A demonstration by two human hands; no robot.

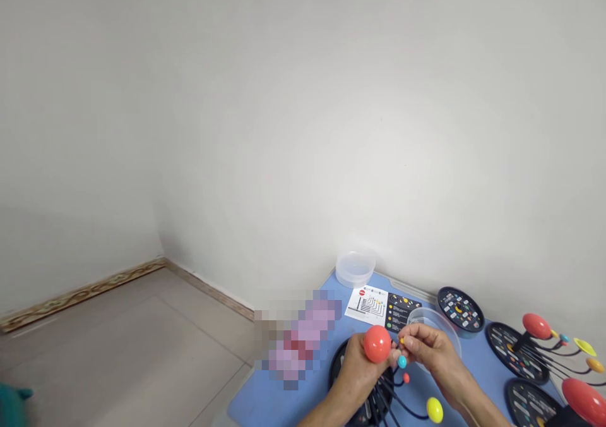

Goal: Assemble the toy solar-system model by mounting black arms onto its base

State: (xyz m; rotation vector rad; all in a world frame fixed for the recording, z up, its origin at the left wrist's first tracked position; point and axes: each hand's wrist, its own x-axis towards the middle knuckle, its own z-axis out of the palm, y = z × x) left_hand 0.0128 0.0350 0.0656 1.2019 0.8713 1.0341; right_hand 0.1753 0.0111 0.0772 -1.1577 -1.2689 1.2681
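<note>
A planet model with a red ball [377, 343] on top stands on a round black base [338, 367] at the lower middle. Around its centre, my left hand [356, 369] is closed just under the red ball. My right hand [428, 349] pinches a small orange ball [402, 340] beside the left fingertips. Below the hands, a blue ball [402, 362], a small red ball [406, 378] and a yellow ball [434, 410] sit on curved black arms. The left fingers partly hide the model's middle.
On the blue table [279, 398] lie a printed sheet [367, 306], a clear round container [355, 269] and a clear lid [449, 332] behind my right hand. A round black disc [460, 309] and two more models [536, 326] [584, 402] stand at right. A pixelated patch covers the table's left edge.
</note>
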